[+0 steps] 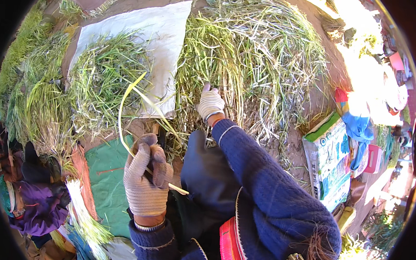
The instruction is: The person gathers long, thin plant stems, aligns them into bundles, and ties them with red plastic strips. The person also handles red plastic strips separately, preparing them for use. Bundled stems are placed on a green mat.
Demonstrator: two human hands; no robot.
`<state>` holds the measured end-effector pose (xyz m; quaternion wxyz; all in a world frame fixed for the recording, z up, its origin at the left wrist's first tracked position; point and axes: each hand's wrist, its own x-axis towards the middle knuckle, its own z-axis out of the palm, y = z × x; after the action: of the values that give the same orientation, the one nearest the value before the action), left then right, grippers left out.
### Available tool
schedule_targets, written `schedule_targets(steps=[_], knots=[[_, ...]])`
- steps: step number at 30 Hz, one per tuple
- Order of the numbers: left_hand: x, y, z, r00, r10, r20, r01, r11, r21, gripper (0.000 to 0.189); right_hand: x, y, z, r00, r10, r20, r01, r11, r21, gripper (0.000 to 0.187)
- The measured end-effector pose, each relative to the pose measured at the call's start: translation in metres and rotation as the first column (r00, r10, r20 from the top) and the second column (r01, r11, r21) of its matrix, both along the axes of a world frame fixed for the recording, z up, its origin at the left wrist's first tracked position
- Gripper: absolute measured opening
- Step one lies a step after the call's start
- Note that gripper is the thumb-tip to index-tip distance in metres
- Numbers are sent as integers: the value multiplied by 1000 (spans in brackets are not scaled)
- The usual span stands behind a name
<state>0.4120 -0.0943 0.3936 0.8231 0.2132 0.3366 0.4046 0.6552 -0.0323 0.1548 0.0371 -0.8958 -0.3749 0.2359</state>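
Observation:
My left hand [148,176], in a ribbed knit glove with darker fingertips, is closed around a long, thin green stalk [121,112]. The stalk's leafy end curves up and over, and its pale cut-looking end sticks out to the right below my fingers. My right hand [212,102], gloved too, reaches forward to a big heap of green and straw-coloured stalks [232,61]. Its fingers are curled at the near part of the heap, and whether they grip any stalk is hidden. Left of it, a loose pile of leafy trimmings [109,70] covers part of a white sheet [163,34].
A green cloth [108,174] lies by my left hand, near a bundle of pale-stemmed stalks [86,215]. Another heap [38,101] is at far left, beside a person in purple clothing [39,206]. A printed sack [328,159] stands to the right.

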Motion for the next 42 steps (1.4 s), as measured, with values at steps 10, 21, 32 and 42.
schedule_targets(steps=[10,21,32,42], knots=[[-20,-3,4,998,-2,68,2,1000,3,26,43,-37,-6,955,-107,-278,199,924,326,44],[-10,-10,4,1000,-16,4,16,1000,-2,25,-4,-81,-4,936,240,-259,-153,937,315,44],[-13,-9,6,999,-20,27,21,1000,-17,25,4,-10,5,988,-109,-106,116,991,70,85],[-13,-5,8,1000,14,15,-13,999,-51,24,-21,53,-18,986,-48,-158,59,996,64,46]])
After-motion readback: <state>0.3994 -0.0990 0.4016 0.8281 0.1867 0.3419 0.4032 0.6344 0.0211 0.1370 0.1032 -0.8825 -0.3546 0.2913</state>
